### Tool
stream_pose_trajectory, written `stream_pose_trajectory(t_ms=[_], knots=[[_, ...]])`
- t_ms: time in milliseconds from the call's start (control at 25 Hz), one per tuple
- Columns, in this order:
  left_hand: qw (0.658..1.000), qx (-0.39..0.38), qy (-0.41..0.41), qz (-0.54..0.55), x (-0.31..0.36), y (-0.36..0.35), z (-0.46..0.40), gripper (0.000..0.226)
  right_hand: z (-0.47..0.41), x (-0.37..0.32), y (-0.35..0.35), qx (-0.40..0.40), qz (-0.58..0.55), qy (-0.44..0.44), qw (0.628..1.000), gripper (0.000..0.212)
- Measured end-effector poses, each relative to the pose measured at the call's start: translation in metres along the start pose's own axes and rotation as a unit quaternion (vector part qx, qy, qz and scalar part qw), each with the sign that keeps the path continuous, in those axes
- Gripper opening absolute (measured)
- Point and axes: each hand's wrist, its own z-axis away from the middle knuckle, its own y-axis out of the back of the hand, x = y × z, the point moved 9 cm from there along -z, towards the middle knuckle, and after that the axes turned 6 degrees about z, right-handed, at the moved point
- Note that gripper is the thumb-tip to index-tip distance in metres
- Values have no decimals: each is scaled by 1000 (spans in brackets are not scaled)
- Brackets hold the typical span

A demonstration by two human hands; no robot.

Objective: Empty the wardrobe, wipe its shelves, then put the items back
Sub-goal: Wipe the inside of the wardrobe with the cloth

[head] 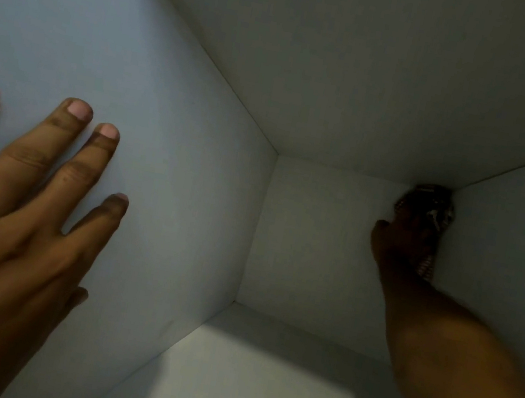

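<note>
At back right corner, right hand [402, 236] gripping patterned cloth [433, 210], left hand [22, 193] spread flat on side wall [167, 96]

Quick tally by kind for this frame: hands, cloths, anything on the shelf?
Hands: 2, left hand flat on the white left wall, right hand at the back corner
Patterned dark-and-light cloths: 1, gripped in the right hand
Other items visible: 0
Total: 3
</note>
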Motion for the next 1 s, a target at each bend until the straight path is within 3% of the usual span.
stream_pose_trajectory(t_ms=[80,160,280,360,480,520,600,720,800,880,920,1000], knots=[[1000,-9,-5,10,2,-1,-1,95,13,-28,-12,10,-17,28,999,73],[999,-26,-11,23,2,-4,-2,93,40,-88,-35,5,20,150,988,74],[999,-28,-8,14,6,-2,-1,91,114,-181,-94,-103,107,374,916,71],[1000,-15,-8,12,6,3,0,90,148,-204,-116,-163,137,406,889,68],[1000,-6,5,1,4,7,1,89,141,-180,-115,-132,110,361,917,65],[1000,-8,8,0,3,8,1,92,130,-156,-106,-97,83,315,940,65],[1000,-10,17,-6,4,11,0,95,96,-77,-78,-16,-5,136,991,62],[999,-34,34,-3,4,9,-1,110,84,18,-46,13,-69,-106,992,66],[998,-42,41,8,5,8,0,115,91,18,-47,-4,-56,-122,991,68],[998,-51,40,5,5,9,0,114,107,-24,-57,-8,-16,-37,999,65],[998,-51,38,4,6,10,0,110,123,-56,-69,-22,31,55,998,62],[998,-44,33,-10,8,14,0,97,174,-126,-124,-113,113,307,938,57]])
